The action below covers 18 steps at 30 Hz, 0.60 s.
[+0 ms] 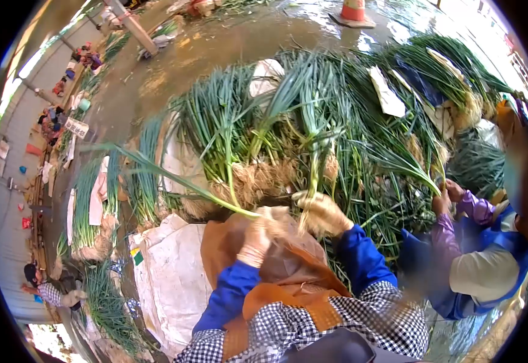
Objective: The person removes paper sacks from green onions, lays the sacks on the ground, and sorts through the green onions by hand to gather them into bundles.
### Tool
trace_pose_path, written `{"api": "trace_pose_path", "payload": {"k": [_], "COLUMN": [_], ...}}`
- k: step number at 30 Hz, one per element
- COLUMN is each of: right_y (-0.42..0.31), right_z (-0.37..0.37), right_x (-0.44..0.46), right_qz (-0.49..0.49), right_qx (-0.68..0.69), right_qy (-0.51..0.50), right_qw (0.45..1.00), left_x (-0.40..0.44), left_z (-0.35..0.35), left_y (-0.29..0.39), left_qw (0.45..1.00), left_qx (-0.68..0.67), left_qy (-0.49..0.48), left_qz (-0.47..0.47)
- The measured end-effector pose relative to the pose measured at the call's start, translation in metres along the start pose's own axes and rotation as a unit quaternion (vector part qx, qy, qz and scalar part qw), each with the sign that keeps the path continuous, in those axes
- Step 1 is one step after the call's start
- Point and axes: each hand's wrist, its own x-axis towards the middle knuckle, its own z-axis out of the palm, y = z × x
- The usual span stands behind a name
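Sack (173,278), white; green onion (200,189), slanting up-left from the left hand (265,230), fingers (blurred) closed around its lower end; right hand (324,215), beside stalks (314,166), grip we cannot tell; co-worker (482,260).

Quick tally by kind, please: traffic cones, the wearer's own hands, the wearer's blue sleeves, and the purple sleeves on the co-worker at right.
Left hand and right hand: 2
Blue sleeves: 2
Purple sleeves: 2
Traffic cone: 1
Total: 7
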Motion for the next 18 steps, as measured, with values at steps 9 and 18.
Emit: {"api": "trace_pose_path", "payload": {"k": [9, 18], "right_y": [0.039, 0.035], "right_z": [-0.032, 0.002], "right_x": [0.013, -0.068], "right_qz": [-0.001, -0.237], "right_qx": [-0.582, -0.67], "right_qy": [0.217, 0.033], "right_qw": [0.784, 0.703], "left_x": [0.022, 0.028], "left_z": [0.022, 0.006], "left_y": [-0.131, -0.148], "left_qw": [0.987, 0.979], "left_qx": [0.132, 0.132], "left_qy": [0.087, 0.156], "left_qz": [0.029, -0.016]}}
